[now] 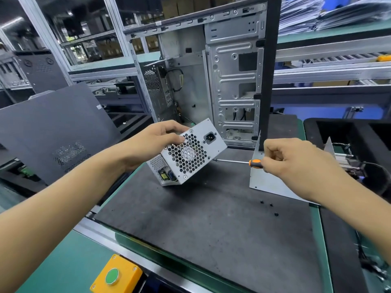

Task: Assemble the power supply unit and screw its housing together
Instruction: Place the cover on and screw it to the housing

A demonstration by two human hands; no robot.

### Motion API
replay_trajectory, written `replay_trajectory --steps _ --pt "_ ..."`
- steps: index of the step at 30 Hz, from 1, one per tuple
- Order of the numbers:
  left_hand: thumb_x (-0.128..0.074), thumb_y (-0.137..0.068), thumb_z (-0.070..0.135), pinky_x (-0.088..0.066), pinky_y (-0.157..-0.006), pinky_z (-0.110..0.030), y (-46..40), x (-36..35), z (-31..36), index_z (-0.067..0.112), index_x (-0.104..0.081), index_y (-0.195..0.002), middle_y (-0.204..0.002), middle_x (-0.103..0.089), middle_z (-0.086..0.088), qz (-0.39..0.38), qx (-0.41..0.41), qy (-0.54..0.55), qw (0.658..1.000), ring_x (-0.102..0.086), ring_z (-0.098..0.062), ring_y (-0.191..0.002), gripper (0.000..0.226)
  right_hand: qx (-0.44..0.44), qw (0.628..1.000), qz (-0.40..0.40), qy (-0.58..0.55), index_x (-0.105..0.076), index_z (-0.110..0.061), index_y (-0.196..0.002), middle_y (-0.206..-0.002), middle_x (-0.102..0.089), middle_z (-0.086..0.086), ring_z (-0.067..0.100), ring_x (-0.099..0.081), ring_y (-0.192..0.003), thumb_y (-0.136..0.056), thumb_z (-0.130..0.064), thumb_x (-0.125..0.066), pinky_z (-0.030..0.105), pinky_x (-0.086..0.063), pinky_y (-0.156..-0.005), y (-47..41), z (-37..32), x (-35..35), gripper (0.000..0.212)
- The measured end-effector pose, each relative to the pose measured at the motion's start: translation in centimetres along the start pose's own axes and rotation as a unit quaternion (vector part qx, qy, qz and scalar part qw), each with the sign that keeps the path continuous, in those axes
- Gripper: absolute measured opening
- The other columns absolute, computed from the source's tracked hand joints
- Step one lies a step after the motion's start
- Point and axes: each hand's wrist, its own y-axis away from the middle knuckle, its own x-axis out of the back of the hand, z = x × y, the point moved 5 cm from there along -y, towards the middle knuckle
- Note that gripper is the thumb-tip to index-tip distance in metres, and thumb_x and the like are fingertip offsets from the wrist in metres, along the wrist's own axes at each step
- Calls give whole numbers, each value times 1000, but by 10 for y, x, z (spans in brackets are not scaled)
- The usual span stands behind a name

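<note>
An open desktop computer case [213, 81] stands upright at the back of the dark work mat [201, 225], with a dark side panel [53, 132] leaning to its left. In front of the case, the power supply unit [188, 153] sits tilted on one lower corner on the mat, its honeycomb fan grille and power socket facing the camera. To its right lies a bent sheet-metal housing cover [268, 178], well apart from the unit, so the housing does not look closed yet. The step in hand appears to be driving a screw at the right edge of the unit's grille face: the screwdriver [234, 161] lies nearly horizontal, its tip meeting that edge. The next move probably calls for keeping the shaft square to the screw while the unit is steadied, then fetching one of the three small black screws [270, 205] lying loose on the mat near the cover. The left hand [152, 142] reaches in from the left and grasps the unit's upper left corner, thumb pressed on the grille. The right hand [296, 157] comes in from the right, fingers curled tight around the orange-and-black handle.
</note>
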Motion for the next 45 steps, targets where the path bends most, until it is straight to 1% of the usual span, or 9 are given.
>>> replay_trajectory --steps 5,9,15,19,25,29,36,42,45 --pt "-55 -104 8 -57 -98 -43 1 0 1 22 -72 -118 -108 -79 -1 7 2 -8 1000 -74 -17 -98 26 5 1000 5 2 -50 -27 -73 -59 -54 -5 18 -48 -63 -85 -42 -50 33 -33 -55 -1 -2 0 19" --pt "-57 -103 10 -55 -102 -46 2 -1 3 24 -72 -118 -107 -79 0 10 0 -22 1000 -73 -22 -104 26 16 1000 9 -15 -51 -34 -77 -62 -55 -22 17 -45 -62 -84 -40 -50 33 -31 -55 -1 -5 4 9" --pt "-56 -104 9 -57 -100 -44 3 0 5 22 -72 -119 -107 -79 -1 9 2 -22 1000 -75 -18 -99 26 18 1000 14 -1 -50 -24 -71 -60 -54 -3 22 -49 -63 -82 -44 -50 33 -32 -55 -3 -8 3 22" --pt "-56 -104 9 -57 -100 -42 3 0 4 22 -71 -119 -108 -79 0 9 2 -31 999 -74 -20 -102 25 14 1000 6 -3 -50 -22 -69 -61 -55 -3 21 -48 -64 -77 -49 -45 33 -31 -55 -5 -8 1 29" --pt "-56 -103 9 -52 -106 -49 5 0 6 22 -71 -120 -109 -79 -1 13 7 -39 999 -73 -22 -105 25 10 1000 7 -8 -50 -22 -69 -62 -54 -3 23 -48 -65 -83 -42 -50 33 -32 -56 -6 -6 0 24" --pt "-57 -103 9 -48 -110 -54 5 1 6 20 -71 -121 -112 -78 -3 18 11 -42 999 -68 -33 -115 25 7 1000 2 -21 -53 -21 -70 -61 -55 -4 22 -49 -63 -81 -46 -48 33 -31 -56 -6 -6 0 27" --pt "-56 -104 8 -50 -107 -53 7 0 8 19 -71 -120 -109 -78 -4 16 14 -40 999 -70 -21 -101 25 2 1000 -9 -29 -54 -22 -70 -60 -55 -20 19 -47 -63 -88 -37 -53 33 -31 -56 -8 -2 -3 24" --pt "-56 -103 7 -50 -108 -52 7 -2 9 18 -70 -121 -111 -78 -7 14 16 -40 999 -70 -21 -100 25 0 1000 -10 -24 -52 -25 -70 -60 -55 -22 17 -45 -61 -88 -37 -54 33 -33 -56 -8 0 -5 22" --pt "-56 -103 8 -48 -109 -53 8 -2 10 18 -70 -122 -113 -77 -7 14 17 -41 999 -69 -22 -101 25 4 1000 -3 -24 -50 -22 -68 -55 -53 -12 17 -44 -60 -86 -41 -53 33 -33 -55 -6 -3 -6 26"
